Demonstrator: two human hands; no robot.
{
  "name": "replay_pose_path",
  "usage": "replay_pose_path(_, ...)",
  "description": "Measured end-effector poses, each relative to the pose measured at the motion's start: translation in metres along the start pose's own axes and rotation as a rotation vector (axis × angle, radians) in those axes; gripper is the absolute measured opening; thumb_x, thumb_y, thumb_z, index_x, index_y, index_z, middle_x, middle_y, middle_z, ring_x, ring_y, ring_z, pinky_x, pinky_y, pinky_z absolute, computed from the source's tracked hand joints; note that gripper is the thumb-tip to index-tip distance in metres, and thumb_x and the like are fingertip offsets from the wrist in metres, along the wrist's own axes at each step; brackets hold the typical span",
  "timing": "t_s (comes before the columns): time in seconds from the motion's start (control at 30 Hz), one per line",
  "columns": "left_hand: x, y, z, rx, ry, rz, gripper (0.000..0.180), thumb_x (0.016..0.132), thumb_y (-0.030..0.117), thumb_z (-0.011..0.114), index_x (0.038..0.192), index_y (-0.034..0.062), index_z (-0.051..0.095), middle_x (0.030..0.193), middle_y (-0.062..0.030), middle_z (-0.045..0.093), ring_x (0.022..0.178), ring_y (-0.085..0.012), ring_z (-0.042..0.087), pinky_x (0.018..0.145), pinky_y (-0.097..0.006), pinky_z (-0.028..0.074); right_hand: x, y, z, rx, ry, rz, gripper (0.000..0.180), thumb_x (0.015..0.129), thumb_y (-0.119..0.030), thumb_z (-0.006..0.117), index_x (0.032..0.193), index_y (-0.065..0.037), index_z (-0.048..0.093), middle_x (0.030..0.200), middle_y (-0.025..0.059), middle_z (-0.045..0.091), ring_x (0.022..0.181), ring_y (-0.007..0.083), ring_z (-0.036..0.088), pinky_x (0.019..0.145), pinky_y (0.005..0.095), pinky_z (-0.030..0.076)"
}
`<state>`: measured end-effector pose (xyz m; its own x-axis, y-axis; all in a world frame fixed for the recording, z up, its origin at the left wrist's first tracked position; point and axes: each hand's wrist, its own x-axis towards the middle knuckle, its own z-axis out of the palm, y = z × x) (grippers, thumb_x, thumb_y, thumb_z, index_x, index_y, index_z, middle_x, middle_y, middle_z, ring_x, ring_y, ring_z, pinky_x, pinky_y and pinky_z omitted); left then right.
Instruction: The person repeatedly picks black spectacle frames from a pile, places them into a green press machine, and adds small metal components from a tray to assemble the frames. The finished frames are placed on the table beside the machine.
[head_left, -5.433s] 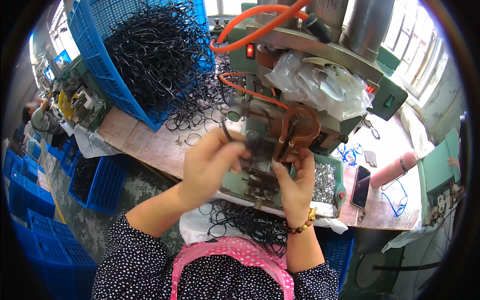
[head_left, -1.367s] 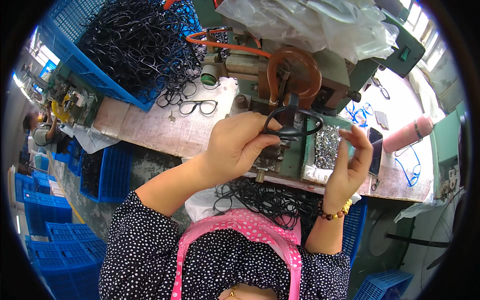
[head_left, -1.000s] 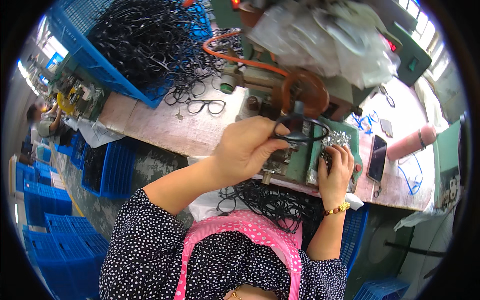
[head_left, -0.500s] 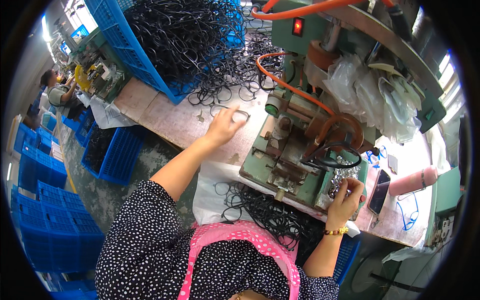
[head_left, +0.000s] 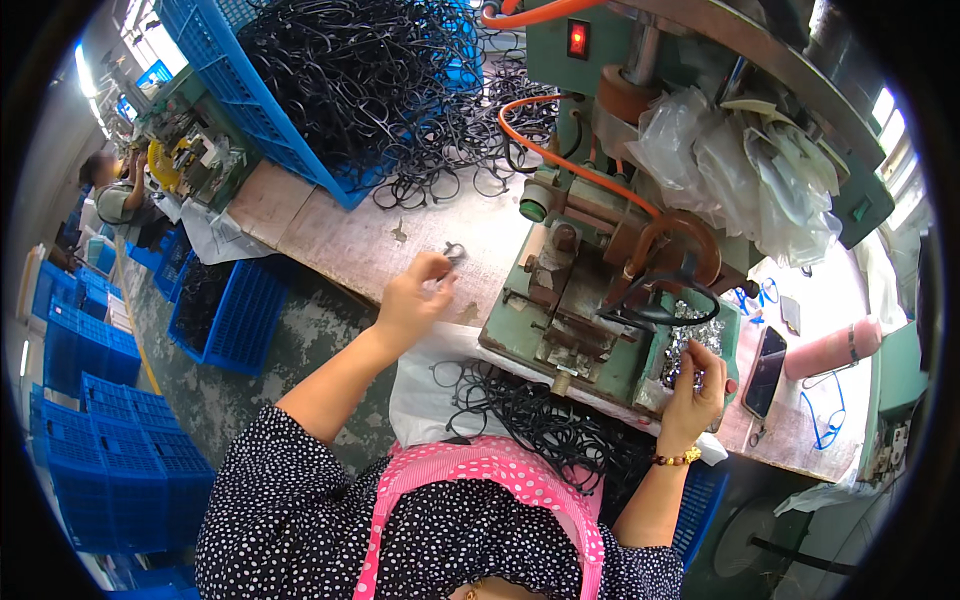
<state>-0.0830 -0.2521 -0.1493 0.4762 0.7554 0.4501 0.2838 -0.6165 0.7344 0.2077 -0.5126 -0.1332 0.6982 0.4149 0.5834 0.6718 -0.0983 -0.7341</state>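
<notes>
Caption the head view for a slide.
Left hand pinches a small metal part over the workbench; right hand picks from silver parts beside a green machine.

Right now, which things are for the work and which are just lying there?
In use: left hand, right hand, black frames, green machine, small metal parts.

Lying about: phone, pink bottle, plastic bags.

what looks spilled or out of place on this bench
Black eyeglass frames spill out of the blue crate onto the wooden bench in a loose tangle. More black frames lie heaped in the person's lap on a white sheet.
</notes>
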Motion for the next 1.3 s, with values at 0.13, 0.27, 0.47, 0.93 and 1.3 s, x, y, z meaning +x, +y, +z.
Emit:
replay_pose_path(0.13,-0.015,-0.005,-0.024,-0.177,-0.074,-0.368,0.030,0.090,0.014,0.067,0.114,0.0028,0.054,0.083,-0.0039,0.068,0.078,-0.0110,0.065,0.070,-0.026,0.050,-0.003,0.001,0.001,0.049,0.018,0.066,0.017,0.087,0.009,0.063,0.102,0.002,0.069,0.091,0.0088,0.065,0.082,0.0179,0.062,0.076,0.0283,0.050)
replay_pose_path(0.27,-0.015,-0.003,-0.051,-0.270,-0.220,-0.663,0.026,0.091,0.016,0.065,0.111,-0.0003,0.058,0.083,-0.0040,0.067,0.076,-0.0123,0.066,0.069,-0.025,0.050,-0.004,0.001,-0.004,0.036,-0.014,0.011,0.017,0.086,0.009,0.063,0.101,0.002,0.069,0.092,0.0090,0.066,0.083,0.0183,0.062,0.077,0.0286,0.050)
replay_pose_path(0.47,0.005,0.043,-0.043,-0.583,-0.047,-0.505,0.018,0.101,0.019,0.056,0.099,0.0022,0.063,0.078,-0.0062,0.068,0.085,-0.0153,0.068,0.084,-0.029,0.050,0.004,-0.009,-0.005,0.089,-0.018,-0.015,0.015,0.086,0.011,0.062,0.096,0.001,0.067,0.094,0.0093,0.065,0.088,0.0192,0.061,0.082,0.0297,0.049)
replay_pose_path(0.93,0.063,0.180,-0.010,-0.923,-0.079,0.213,0.020,0.105,0.020,0.052,0.110,0.0007,0.055,0.092,-0.0103,0.066,0.076,-0.0119,0.062,0.065,-0.024,0.048,0.034,-0.108,0.038,0.702,-0.176,0.179,0.035,0.085,0.007,0.065,0.119,0.003,0.055,0.107,0.0064,0.061,0.094,0.0120,0.060,0.086,0.0252,0.046)
replay_pose_path(1.3,0.057,0.180,0.003,-0.752,0.066,0.216,0.015,0.103,0.008,0.048,0.112,-0.0011,0.056,0.088,-0.0091,0.067,0.075,-0.0128,0.063,0.066,-0.025,0.050,0.027,-0.115,0.055,0.892,-0.241,0.244,0.049,0.087,0.009,0.064,0.131,0.001,0.044,0.103,0.0051,0.061,0.098,0.0119,0.056,0.087,0.0245,0.046)
